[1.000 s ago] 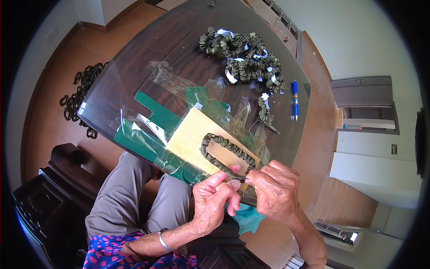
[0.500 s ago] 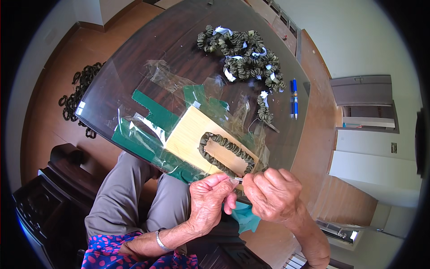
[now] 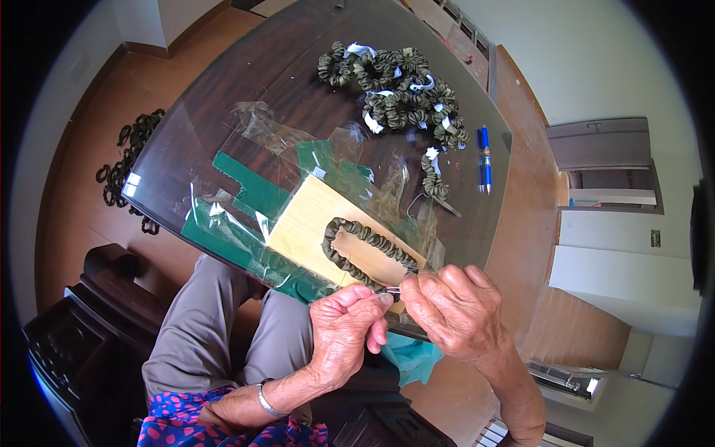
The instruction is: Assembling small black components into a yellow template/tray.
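Observation:
A loop of gathered dark olive fabric, like a scrunchie (image 3: pixel 328 242), lies partly on a pale wooden board (image 3: pixel 298 229). At the table's near edge my left hand (image 3: pixel 339 335) pinches one end of it between thumb and forefinger. My right hand (image 3: pixel 458 313), fingers curled closed, meets it from the right by the other end of the loop. A small shiny metal piece (image 3: pixel 392 290) shows between the fingertips of both hands; its kind is unclear. What else the right fingers hold is hidden.
Several olive scrunchies (image 3: pixel 387 108) with white tags are heaped at the far side of the dark table. Blue pens (image 3: pixel 485 160) lie right of them. Green sheeting and clear tape (image 3: pixel 253 186) surround the board. More dark scrunchies (image 3: pixel 119 175) hang beyond the left edge.
My right hand has shifted slightly up and left, its fingers now closer to the loop's right end. My left hand keeps its pinch, a little further left. The view has shifted slightly.

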The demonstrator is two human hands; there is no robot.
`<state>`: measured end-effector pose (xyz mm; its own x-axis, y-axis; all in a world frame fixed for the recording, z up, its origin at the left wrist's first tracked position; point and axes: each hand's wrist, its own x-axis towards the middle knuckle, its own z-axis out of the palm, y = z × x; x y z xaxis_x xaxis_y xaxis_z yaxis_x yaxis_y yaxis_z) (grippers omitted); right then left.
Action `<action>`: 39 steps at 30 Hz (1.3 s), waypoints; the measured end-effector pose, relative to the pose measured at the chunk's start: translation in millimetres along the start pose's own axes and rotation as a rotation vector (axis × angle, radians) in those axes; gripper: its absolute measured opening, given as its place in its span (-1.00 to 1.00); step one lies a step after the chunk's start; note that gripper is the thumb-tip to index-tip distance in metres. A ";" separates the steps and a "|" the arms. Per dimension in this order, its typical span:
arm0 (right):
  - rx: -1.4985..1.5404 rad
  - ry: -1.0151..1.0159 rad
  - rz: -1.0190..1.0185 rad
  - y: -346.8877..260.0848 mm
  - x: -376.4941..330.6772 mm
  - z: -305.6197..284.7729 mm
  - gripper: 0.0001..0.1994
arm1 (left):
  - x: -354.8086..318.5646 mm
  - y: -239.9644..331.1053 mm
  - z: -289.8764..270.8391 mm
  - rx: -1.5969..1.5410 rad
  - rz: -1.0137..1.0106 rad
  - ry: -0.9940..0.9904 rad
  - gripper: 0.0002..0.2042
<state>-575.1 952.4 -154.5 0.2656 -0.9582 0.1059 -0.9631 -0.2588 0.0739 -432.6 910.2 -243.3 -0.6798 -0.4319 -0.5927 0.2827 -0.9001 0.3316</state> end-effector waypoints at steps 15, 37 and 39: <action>-0.163 -0.124 -0.195 1.8 4.7 1.9 -0.77 | 0.3 -6.7 -5.5 -0.115 0.026 -0.008 -0.95; 0.059 -0.026 0.050 -5.5 4.1 1.8 -0.81 | 2.5 -7.4 -1.2 -0.008 0.073 -0.010 -0.84; 0.073 -0.014 0.043 -3.1 4.1 6.0 -0.80 | 3.3 -8.0 -2.4 -0.006 0.073 0.003 -0.87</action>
<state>-571.3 948.6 -160.3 0.2236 -0.9702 0.0938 -0.9744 -0.2248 -0.0026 -435.4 915.8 -249.6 -0.6554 -0.4962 -0.5694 0.3350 -0.8667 0.3697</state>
